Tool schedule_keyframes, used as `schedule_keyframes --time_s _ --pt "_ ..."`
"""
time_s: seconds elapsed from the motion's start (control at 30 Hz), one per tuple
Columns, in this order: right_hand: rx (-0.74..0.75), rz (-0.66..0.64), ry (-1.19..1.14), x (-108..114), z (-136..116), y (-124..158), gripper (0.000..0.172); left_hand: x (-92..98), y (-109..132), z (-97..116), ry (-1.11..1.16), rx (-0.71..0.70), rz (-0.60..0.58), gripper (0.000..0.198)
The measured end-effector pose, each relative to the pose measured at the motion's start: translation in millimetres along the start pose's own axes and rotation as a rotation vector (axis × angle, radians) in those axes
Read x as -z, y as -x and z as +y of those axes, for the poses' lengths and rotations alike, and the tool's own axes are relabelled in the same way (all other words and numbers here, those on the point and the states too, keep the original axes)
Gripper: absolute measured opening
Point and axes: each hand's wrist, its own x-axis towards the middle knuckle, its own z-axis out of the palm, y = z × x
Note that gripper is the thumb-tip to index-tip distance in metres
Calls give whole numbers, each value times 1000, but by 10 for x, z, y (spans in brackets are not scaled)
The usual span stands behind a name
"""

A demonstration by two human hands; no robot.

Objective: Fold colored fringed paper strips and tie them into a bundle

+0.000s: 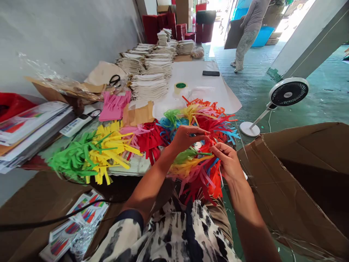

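My left hand (185,138) is closed in a pinch at the edge of the work table, thumb and fingers on the top of a red paper tassel (216,182). Close beside it, my right hand (228,160) pinches the same red top from the other side. Fringed tassels in pink, yellow and green (188,156) hang below my hands, over my lap. Just beyond lies a heap of colourful fringe (204,112) in red, blue and yellow. Left of my arms are a yellow tassel bunch (111,145), a green bunch (73,156) and dark red tassels (149,140).
Stacks of white paper (149,85), a tape roll (180,86), a phone (211,73) and pink fringed sheets (115,104) lie on the table. An open cardboard box (261,171) and a fan (287,92) stand at right. Further back, a person (249,32) carries cardboard.
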Motion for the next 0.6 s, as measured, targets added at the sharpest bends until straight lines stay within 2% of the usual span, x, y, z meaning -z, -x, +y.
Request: schedule_keyframes --time_s 0.3,0.6 --pt "-99 1 -124 -42 -55 -3 36 118 20 -17 -47 -72 -64 31" --pt "-140 -14 -167 -66 -69 -27 36 159 39 -3 -38 -216 -130 24"
